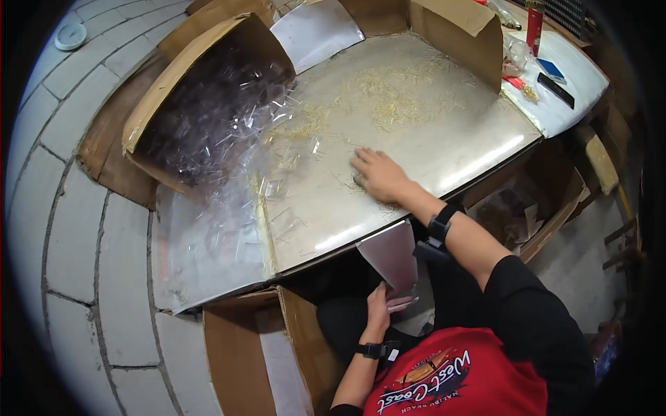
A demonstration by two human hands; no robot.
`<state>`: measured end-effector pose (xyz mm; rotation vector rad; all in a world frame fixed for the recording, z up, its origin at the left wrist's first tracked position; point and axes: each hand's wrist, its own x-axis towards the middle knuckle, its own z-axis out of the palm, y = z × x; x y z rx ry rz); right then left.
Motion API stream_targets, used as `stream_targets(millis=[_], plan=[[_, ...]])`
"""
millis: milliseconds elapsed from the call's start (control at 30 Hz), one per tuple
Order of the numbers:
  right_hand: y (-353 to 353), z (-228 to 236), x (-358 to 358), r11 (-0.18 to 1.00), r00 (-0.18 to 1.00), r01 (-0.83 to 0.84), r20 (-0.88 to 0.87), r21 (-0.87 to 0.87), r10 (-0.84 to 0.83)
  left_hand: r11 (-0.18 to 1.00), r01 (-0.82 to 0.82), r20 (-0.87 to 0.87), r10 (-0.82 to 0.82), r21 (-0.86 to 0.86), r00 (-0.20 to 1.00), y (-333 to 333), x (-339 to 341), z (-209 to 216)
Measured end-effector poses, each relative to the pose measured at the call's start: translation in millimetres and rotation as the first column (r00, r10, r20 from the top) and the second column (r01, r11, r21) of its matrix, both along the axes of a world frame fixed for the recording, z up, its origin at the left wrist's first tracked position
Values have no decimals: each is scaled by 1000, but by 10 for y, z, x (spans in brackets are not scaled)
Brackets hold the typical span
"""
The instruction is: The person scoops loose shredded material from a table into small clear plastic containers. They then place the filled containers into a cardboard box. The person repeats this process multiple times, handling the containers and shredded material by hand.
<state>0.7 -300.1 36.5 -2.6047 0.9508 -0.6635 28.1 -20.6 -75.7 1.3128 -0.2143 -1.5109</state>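
Gold wires (394, 111) lie on the worktop (451, 156) at 12 o'clock from the right hand (380, 177), its grip hidden; likely light, springy, best pinched mid-length; left hand (377, 309) clasps a pale sheet (390, 255).

- Red shirt (458, 378), worn by the person: two large words in slanted white script across the chest, easily the clearest lettering in view.
- Same shirt, along the edge of the script: a line of small capitals in a paler red, also legible, beside a printed picture in orange and dark tones.
- Red cylinder (534, 31), standing at the upper right: darker markings near its top — too small to make out.
- Blue-and-white flat packet (551, 70), near the cylinder: any print is too small to read.
- White patch (393, 355) beside the left wrist's black strap (371, 351) — no writing can be made out.
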Motion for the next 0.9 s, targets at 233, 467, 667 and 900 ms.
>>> stream_targets(millis=[233, 467, 667, 900], plan=[[1106, 107, -347, 999, 999, -26, -26, -43, 25, 992, -116, -121, 109, -48, 987, -61, -238, 51], [1215, 479, -1245, 990, 946, -94, 319, 107, 56, 988, -137, -89, 130, -74, 987, -23, -264, -110], [1349, 398, -1632, 956, 961, -114, 276, 269, 37, 993, -74, -110, 64, -91, 992, -92, -325, -159], [1310, 373, -1491, 946, 936, -252, 298, 205, 184, 994, -85, -134, 75, -69, 988, -38, -287, -257]])
